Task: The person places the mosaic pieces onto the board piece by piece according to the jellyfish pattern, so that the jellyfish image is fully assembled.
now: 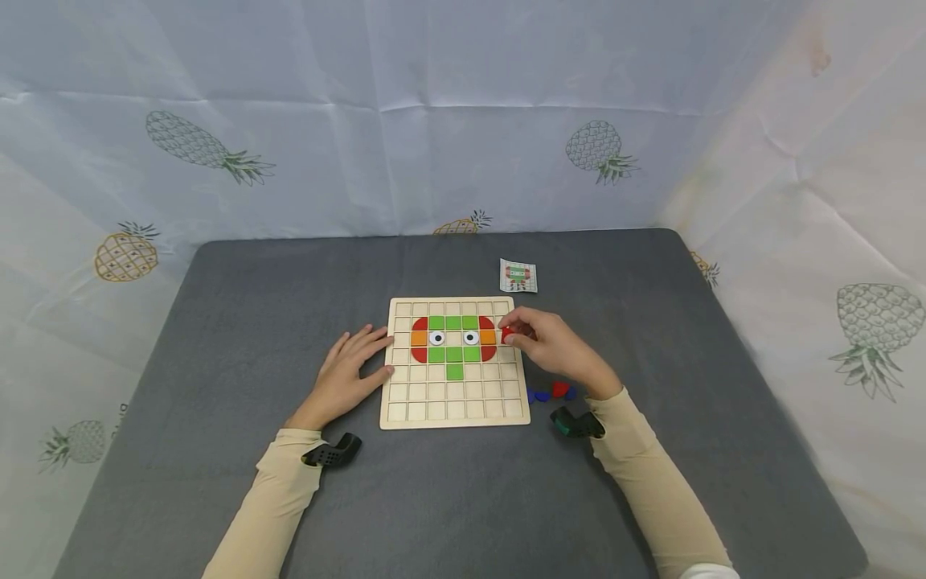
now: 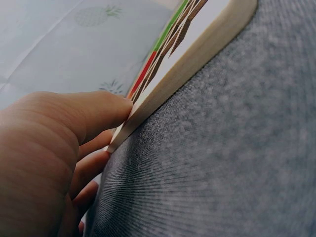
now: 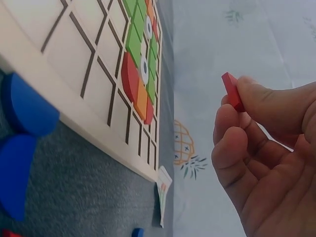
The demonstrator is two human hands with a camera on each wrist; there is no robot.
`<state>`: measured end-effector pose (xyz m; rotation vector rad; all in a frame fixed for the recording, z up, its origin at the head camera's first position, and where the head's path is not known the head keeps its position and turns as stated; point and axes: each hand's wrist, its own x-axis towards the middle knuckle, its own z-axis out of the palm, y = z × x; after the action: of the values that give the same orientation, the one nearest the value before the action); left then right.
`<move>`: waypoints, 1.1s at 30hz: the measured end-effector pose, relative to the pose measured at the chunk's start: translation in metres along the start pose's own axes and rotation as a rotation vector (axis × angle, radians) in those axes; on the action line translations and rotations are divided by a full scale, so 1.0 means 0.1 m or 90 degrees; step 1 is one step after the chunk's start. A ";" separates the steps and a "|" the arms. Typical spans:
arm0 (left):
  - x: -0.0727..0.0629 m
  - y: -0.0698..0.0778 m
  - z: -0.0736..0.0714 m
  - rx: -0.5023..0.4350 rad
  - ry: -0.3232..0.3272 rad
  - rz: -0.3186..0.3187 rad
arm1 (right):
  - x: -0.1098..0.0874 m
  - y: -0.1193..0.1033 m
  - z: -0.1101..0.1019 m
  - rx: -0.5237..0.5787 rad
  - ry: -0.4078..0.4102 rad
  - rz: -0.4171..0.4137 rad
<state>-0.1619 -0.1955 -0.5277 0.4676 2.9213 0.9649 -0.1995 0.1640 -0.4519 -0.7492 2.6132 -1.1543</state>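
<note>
A wooden grid board [image 1: 419,414] lies on the table, with green, orange and red tiles and two eye tiles [image 1: 436,338] set in its squares. My left hand [image 1: 343,378] rests at the board's left edge, fingers spread, thumb and fingertips touching the wooden rim in the left wrist view. Over the board's right edge, my right hand [image 1: 550,342] pinches a small red tile [image 3: 233,92] between thumb and index finger. In the right wrist view that tile is held up, apart from the board.
Loose blue pieces [image 3: 29,103] and a red piece [image 1: 560,389] lie by the board's lower right edge. A small printed pattern card [image 1: 518,276] sits behind the board. Grey cloth covers the table [image 1: 448,498], and a pineapple-print curtain [image 1: 405,161] hangs behind it.
</note>
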 end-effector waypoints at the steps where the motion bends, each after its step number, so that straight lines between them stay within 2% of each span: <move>1: 0.00 0.00 0.00 0.000 0.001 0.000 | 0.01 0.00 0.01 0.003 -0.001 0.003; 9: 0.00 -0.01 -0.01 -0.006 0.005 0.008 | 0.06 -0.01 0.10 0.004 -0.001 0.002; 16: 0.00 -0.01 -0.01 -0.005 0.004 0.006 | 0.10 -0.02 0.19 -0.010 -0.024 0.000; 21: 0.00 -0.01 0.00 -0.003 0.003 0.004 | 0.13 -0.02 0.25 0.007 -0.040 0.001; 29: 0.01 -0.01 0.00 -0.004 0.002 0.003 | 0.16 -0.01 0.36 -0.013 -0.042 -0.034; 33: 0.01 -0.01 0.01 -0.003 0.002 0.000 | 0.17 -0.02 0.41 -0.013 -0.056 -0.024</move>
<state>-0.1626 -0.1958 -0.5291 0.4663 2.9206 0.9737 -0.1981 0.1280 -0.4781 -0.8379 2.5528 -1.0812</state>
